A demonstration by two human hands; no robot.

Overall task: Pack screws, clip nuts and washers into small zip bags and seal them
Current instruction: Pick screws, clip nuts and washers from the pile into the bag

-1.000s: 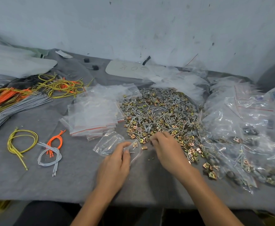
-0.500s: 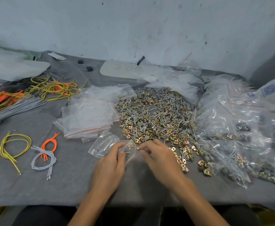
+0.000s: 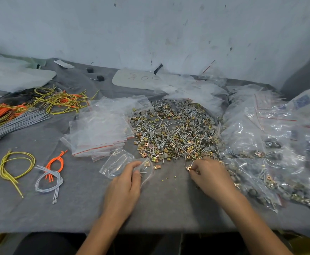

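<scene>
One clip nut is pinched in the fingertips of the right hand, at the 6 o'clock edge of the hardware pile. The zip bag lies at 9 o'clock from that pinch, near it but apart. The left hand grips the bag's rim and holds the mouth open. The bag's long axis runs 9 to 3, with the mouth pointing to 3 o'clock, so the carry is probably straight leftward.

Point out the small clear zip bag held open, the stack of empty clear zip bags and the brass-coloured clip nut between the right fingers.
small clear zip bag (image 3: 116,162): head view, its flat closed end.
stack of empty clear zip bags (image 3: 99,131): head view, top bag's middle.
brass-coloured clip nut (image 3: 188,168): head view, its visible face.
</scene>
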